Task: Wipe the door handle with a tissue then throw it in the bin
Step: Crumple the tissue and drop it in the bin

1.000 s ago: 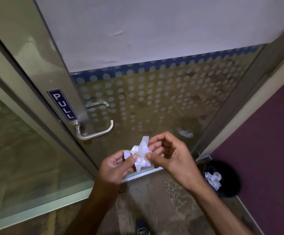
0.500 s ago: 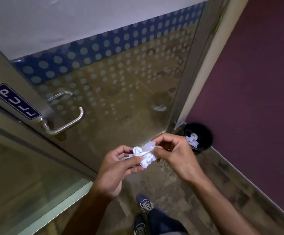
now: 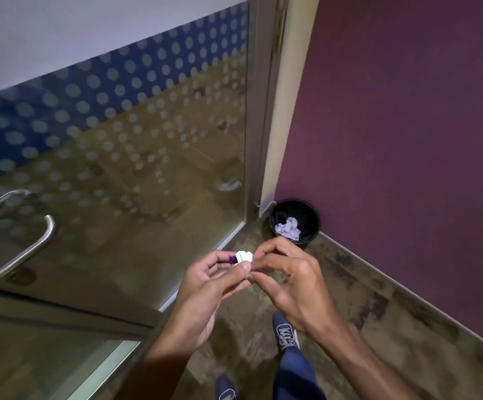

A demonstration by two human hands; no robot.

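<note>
Both hands meet just below the middle of the view, pinching a small crumpled white tissue [image 3: 243,255] between them. The left hand [image 3: 205,293] has its grip closed on the tissue from the 8 o'clock side, thumb and fingertips pressed to the wad. The right hand [image 3: 289,281] comes in from 4 o'clock with thumb and forefinger closed on the same wad; the other fingers curl loosely underneath. Only a small part of the tissue shows above the fingertips.

From the hands, the black bin [image 3: 294,220] stands near, at about 1 o'clock, on the floor [image 3: 407,321] in the corner where the door frame [image 3: 266,111] meets the purple wall [image 3: 407,125]. Crumpled white paper [image 3: 287,228] already lies inside it.

At 9 o'clock, well apart from the hands, the metal door handle [image 3: 29,249] curves out from the glass door [image 3: 148,183], whose pane carries a pattern of frosted dots and a blue band. The handle is somewhat blurred at the left edge.

At 6 o'clock, below the hands, a blue trouser leg [image 3: 295,370] and two dark blue shoes show on the mottled floor, one [image 3: 286,332] ahead of the other [image 3: 226,388].
</note>
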